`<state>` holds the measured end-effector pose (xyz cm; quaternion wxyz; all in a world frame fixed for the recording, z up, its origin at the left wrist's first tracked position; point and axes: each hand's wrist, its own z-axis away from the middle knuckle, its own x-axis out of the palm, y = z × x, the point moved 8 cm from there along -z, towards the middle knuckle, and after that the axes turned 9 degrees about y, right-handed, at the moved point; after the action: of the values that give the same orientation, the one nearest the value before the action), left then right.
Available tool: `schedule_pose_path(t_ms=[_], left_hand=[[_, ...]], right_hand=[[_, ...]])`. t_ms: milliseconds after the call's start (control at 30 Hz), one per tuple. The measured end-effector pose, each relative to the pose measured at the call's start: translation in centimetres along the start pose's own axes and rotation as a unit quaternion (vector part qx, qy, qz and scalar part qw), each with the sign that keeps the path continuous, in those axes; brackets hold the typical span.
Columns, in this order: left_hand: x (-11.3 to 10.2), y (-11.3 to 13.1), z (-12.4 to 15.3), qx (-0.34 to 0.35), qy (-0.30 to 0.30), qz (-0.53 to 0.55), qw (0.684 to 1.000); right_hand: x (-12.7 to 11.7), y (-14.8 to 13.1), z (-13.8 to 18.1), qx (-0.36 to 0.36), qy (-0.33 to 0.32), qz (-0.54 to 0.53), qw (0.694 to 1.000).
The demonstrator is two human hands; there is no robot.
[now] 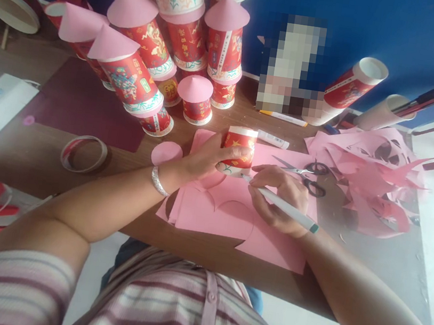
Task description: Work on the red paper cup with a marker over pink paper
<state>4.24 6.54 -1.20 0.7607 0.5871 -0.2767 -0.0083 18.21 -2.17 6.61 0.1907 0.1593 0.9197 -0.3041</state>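
Red-and-white cup point(242, 140) is held at the middle of the scene, above a brown table point(189, 242), the largest surface here. On its far left side stand towers of red cups point(132, 78), several topped with pink cones; grouped away from the near edge, they probably leave elbow room. Pink sheets point(277, 251) lie layered under both hands, perhaps simply because they were the nearest working surface. To the right, pink offcuts point(372, 176) are heaped, seemingly pushed aside to keep the middle usable.

The left hand point(207, 156) is partly closed around the cup, thumb across its front; its other fingers are mostly hidden behind. That grip looks meant to steady the cup while leaving its lower white band exposed. The right hand point(283, 196) is curled, with thumb and forefinger pinching a pale pen point(291, 209) close to its tip, likely for fine control. The tip is at the band's lower right; whether it touches, I cannot tell.

Scissors point(300, 171) lie spread just beyond the right hand, within easy reach. Smaller, a pink disc point(166, 154) rests left of the sheets, and a white tube point(272, 139) lies just right of the cup, both apparently set clear of the pen
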Motion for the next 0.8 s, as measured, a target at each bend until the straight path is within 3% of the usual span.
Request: schedule_pose_path(t_ms=[200, 800], left_hand=[[0.19, 0.75, 0.14, 0.033, -0.005, -0.011, 0.999], [0.46, 0.41, 0.03, 0.003, 0.009, -0.012, 1.000]], right_hand=[[0.02, -0.17, -0.06, -0.004, -0.004, 0.008, 1.000], [0.68, -0.04, 0.02, -0.007, -0.026, -0.015, 1.000]])
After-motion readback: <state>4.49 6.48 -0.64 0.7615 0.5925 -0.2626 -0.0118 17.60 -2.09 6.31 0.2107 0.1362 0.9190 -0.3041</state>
